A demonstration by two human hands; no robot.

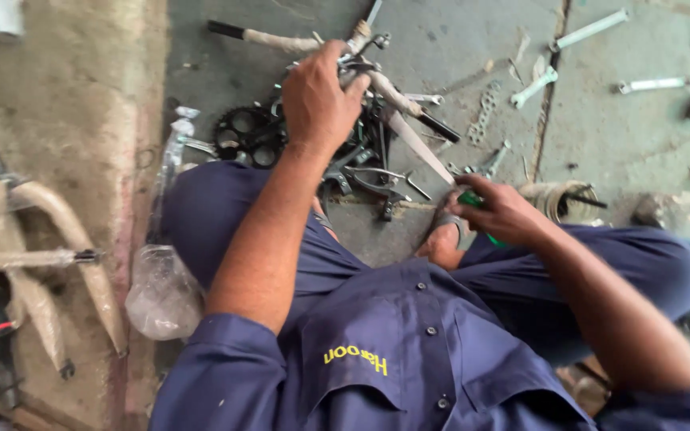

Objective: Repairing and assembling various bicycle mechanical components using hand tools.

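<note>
Left hand (pixel 321 100) grips a wrapped handlebar (pixel 377 80); right hand (pixel 501 211) closes on a green tool (pixel 473 199)

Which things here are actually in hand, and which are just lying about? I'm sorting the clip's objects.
In hand:
left hand grips the handlebar assembly
right hand holds a green-handled tool

Lying about:
spanners
black chainring
pliers
plastic bag
wrapped frame tubes
</note>
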